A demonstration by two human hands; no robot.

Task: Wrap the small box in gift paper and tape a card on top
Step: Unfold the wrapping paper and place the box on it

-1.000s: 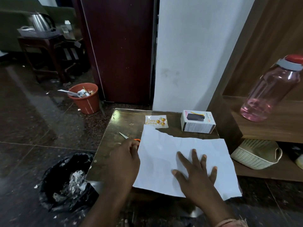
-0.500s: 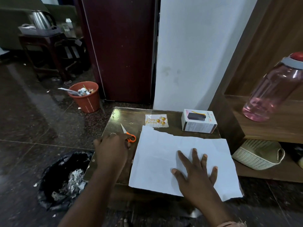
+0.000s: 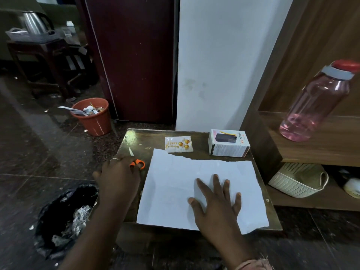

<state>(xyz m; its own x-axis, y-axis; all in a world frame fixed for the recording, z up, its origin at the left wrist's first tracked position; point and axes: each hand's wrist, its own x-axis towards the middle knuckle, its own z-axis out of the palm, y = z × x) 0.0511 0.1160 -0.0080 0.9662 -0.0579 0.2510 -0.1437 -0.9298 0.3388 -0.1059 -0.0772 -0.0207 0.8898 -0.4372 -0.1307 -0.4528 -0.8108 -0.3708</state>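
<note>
The right hand [image 3: 216, 201] is lying flat, fingers spread, pressing on the white paper [image 3: 196, 190]. The left hand [image 3: 118, 178] is covering orange-handled scissors [image 3: 136, 162] just left of the sheet; its grip cannot be told. Beyond the right hand's fingertips, the small box [image 3: 228, 143] and birthday card [image 3: 178, 144] are sitting on the table [image 3: 136, 139].

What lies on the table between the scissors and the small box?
In the head view, the birthday card lies flat between the scissors and the small box, beside the torn top edge of the white paper.
</note>
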